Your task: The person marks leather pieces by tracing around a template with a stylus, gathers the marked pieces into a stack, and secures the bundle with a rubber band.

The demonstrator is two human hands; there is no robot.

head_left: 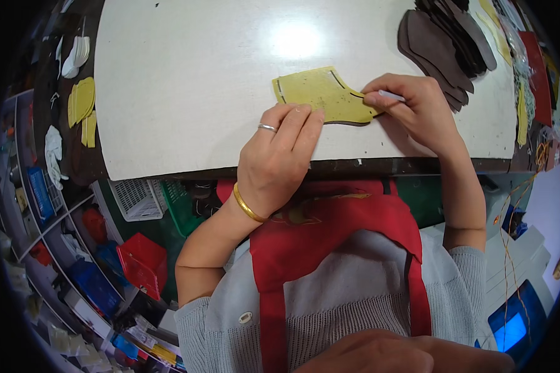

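Note:
A yellow pattern template with dark slots along its edges lies near the front of the white table. Beneath it, a thin rim of a dark brown piece shows along the near edge. My left hand presses its outstretched fingertips on the template's near left part; the thumb is hidden. At the template's right tip, my right hand pinches a slim white pen-like stick. Its tip is hidden by my fingers. A stack of dark brown cut pieces lies beyond my right hand.
The white table top ends just in front of me. Yellow pieces and a white glove-like cloth lie off its left side. Below stand a white basket and a red bin. Loose cords hang at the right.

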